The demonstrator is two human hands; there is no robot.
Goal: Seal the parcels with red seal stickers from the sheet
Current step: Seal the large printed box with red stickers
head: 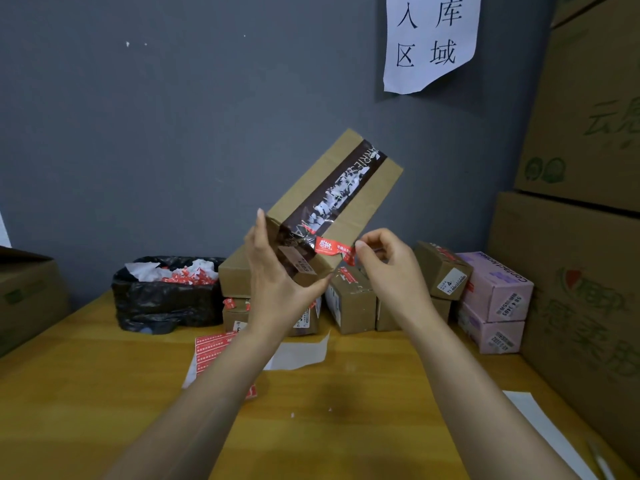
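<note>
My left hand [277, 282] holds a long brown cardboard parcel [367, 188] up in the air, tilted, gripping its near end. Dark printed tape runs along the parcel's top. A red seal sticker [333, 247] lies across the near end of that tape, one end hanging off the parcel's edge. My right hand [388, 268] pinches that loose end between thumb and forefinger. The sticker sheet [211, 351] with red strips lies flat on the wooden table, below my left forearm, partly hidden by it.
Several brown parcels [349, 299] and two pink boxes [495, 299] are stacked at the table's back. A black bin bag [166, 299] with sticker scraps sits at back left. Large cartons [585, 237] rise on the right. White backing paper [301, 353] lies on the table.
</note>
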